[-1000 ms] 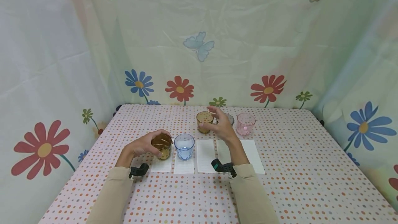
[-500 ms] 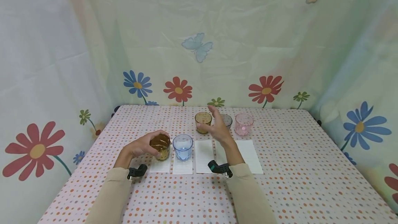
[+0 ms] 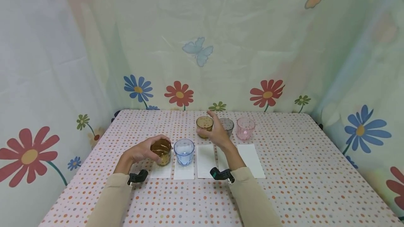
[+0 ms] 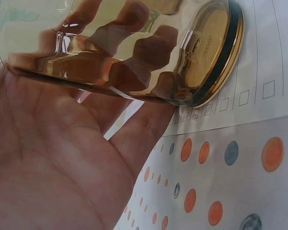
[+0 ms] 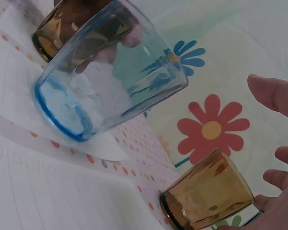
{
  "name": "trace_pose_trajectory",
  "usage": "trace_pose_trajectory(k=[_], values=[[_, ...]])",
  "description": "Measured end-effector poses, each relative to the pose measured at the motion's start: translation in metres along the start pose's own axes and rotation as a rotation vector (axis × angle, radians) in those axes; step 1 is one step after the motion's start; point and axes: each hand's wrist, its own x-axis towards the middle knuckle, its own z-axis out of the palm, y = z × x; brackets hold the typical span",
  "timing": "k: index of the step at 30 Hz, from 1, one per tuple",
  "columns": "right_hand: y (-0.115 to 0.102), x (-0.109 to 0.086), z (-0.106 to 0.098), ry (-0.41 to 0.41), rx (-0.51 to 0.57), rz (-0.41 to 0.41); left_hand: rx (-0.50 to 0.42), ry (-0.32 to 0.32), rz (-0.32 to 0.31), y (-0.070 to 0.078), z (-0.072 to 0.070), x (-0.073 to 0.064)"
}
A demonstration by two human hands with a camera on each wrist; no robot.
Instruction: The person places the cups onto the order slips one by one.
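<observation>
My left hand grips an amber glass upright over the leftmost paper sheet; in the left wrist view the palm lies along the glass, its fingers partly hidden behind it. Just right of it a blue glass stands on another sheet. At the back, my right hand has its thumb and fingers spread beside a second amber glass. The right wrist view shows this amber glass close to the fingertips; whether they touch it cannot be told.
A grey glass, partly behind the right hand, and a pink glass complete the back row. Lined paper sheets lie in front, on a dotted tablecloth. A flowered curtain closes the far side.
My right hand has shifted left, closer around the back amber glass, uncovering more of the grey glass. The left hand stays on its amber glass. The head view has tilted slightly up.
</observation>
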Motion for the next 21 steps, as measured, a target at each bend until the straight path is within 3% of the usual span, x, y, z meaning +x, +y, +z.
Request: trace_pose_trajectory(k=[21], values=[[0.005,0.006,0.011,0.011,-0.238,-0.054,-0.022,0.012,-0.006,-0.003,0.002,0.000]])
